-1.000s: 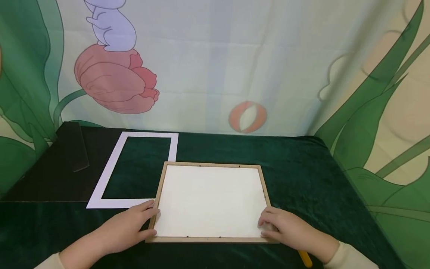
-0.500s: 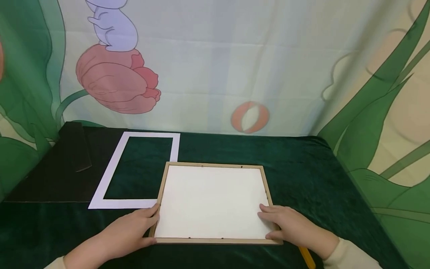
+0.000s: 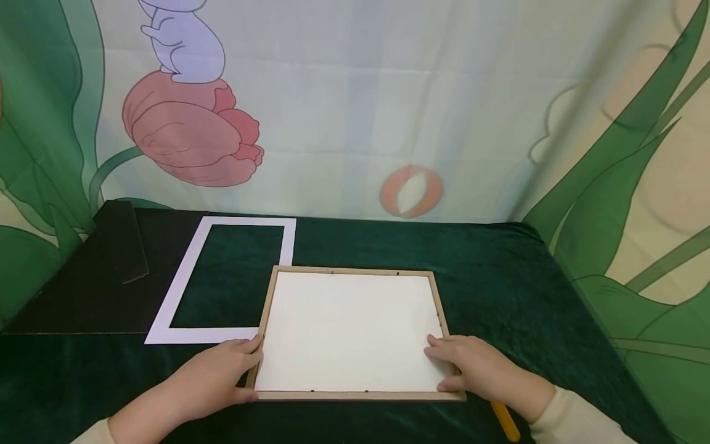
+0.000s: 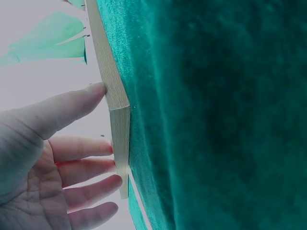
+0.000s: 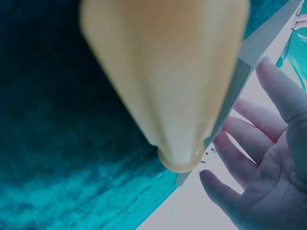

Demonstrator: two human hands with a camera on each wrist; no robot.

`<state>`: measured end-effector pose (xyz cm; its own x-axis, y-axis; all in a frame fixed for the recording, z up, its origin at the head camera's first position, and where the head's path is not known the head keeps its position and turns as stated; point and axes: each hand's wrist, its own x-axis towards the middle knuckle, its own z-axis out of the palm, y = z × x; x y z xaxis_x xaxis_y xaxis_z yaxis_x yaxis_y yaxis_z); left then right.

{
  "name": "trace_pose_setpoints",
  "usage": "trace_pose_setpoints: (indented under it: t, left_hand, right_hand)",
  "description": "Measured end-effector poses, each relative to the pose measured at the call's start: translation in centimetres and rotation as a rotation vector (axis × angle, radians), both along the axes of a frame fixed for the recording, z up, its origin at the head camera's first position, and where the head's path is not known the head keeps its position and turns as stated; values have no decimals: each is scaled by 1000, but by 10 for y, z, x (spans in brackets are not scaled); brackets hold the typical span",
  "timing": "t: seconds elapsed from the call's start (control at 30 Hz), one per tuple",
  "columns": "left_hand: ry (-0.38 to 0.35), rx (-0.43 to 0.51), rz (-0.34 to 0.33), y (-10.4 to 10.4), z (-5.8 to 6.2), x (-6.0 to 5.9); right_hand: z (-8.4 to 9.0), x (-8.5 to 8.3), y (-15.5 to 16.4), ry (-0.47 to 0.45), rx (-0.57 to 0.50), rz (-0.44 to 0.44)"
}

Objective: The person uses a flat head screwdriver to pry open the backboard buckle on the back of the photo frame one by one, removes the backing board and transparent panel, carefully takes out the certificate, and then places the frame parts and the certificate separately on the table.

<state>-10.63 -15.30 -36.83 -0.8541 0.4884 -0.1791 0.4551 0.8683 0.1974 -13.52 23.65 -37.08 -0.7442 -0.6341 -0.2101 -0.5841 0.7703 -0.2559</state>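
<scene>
A light wooden picture frame lies on the dark green cloth, back side up. Within its rim is a white panel; small dark tabs show along the inner edges. My left hand touches the frame's left side, thumb at the near left corner. In the left wrist view its fingers are extended against the wooden edge. My right hand rests at the near right corner, fingers reaching over the rim above the panel. In the right wrist view the fingers look relaxed and spread.
A white rectangular mat lies behind and left of the frame, partly covered by it. A black board with a folded black flap is at far left. A yellow handle lies below my right wrist. A printed curtain hangs behind.
The right fingers have straightened and spread on the frame's corner. My left fingers have drawn back slightly to the frame's left edge. The frame stays in nearly the same place.
</scene>
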Motion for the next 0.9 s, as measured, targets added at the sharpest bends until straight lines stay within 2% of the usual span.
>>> trace_pose_setpoints:
  t: [0.37, 0.63, 0.9]
  left_hand:
    - [2, -14, 15, 0, -1, 1]
    - [13, 0, -2, 0, 0, 0]
    - [6, -6, 14, 1, 0, 0]
  right_hand:
    - [-2, -2, -1, -35, -5, -19]
    - [0, -2, -2, 6, 16, -23]
    - [2, -3, -3, -33, 22, -53]
